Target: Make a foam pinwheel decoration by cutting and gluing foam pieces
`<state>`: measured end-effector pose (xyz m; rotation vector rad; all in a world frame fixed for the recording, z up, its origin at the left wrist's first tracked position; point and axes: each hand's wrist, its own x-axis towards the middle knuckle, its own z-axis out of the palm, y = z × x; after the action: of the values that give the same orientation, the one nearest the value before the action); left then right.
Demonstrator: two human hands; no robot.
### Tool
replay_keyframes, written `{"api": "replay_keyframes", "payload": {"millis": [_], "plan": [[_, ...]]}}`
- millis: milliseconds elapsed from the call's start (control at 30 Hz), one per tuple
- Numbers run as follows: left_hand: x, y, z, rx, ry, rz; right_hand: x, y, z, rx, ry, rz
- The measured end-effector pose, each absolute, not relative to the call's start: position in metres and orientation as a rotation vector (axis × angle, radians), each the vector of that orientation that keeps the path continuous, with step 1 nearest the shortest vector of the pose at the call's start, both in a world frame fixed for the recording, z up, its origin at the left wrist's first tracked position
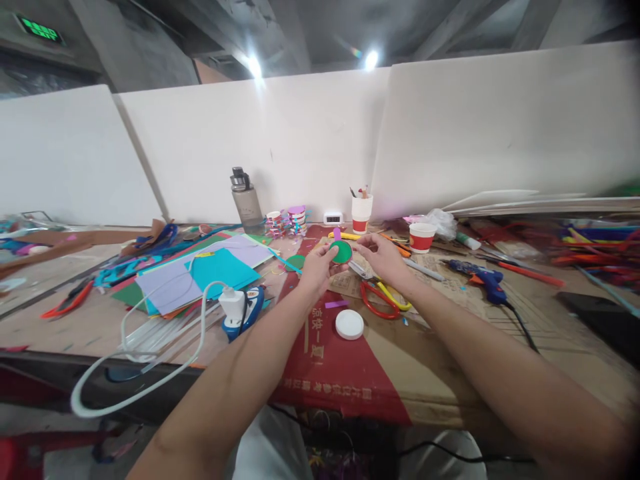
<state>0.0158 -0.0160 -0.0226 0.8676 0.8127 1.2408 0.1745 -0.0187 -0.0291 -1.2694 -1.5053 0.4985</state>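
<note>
My left hand [318,268] is closed on a small round green disc [342,252] with a pale rim, held above the table. A purple paper strip [337,234] sticks up at the disc's far edge. Close to the disc's right side is my right hand [380,257], its fingers bent together; whatever they pinch is too small to make out. Beneath the hands lie red-handled scissors [379,300] and yellow-handled scissors [395,293]. Nearer to me are a white round lid [349,325] and a loose purple strip [337,304]. Another green circle [296,263] lies left of my left hand.
Coloured paper sheets [220,270] and a white-corded power plug [233,305] lie to the left. A bottle [247,203], a cup of pens [362,212] and a red-and-white paper cup [422,238] stand farther back. To the right rests a blue glue gun [483,279].
</note>
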Motion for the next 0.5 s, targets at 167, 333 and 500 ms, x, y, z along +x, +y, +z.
{"api": "replay_keyframes", "payload": {"millis": [167,333,500], "plan": [[0.013,-0.012,-0.025,0.784,0.883,1.235,0.171,-0.015,-0.02,-1.335,-1.434,0.542],[0.009,-0.008,-0.026,0.774,0.845,1.272,0.171,-0.022,-0.004,-1.362,-1.476,0.524],[0.009,-0.007,-0.027,0.809,0.808,1.272,0.177,-0.044,-0.005,-1.376,-1.562,0.464]]}}
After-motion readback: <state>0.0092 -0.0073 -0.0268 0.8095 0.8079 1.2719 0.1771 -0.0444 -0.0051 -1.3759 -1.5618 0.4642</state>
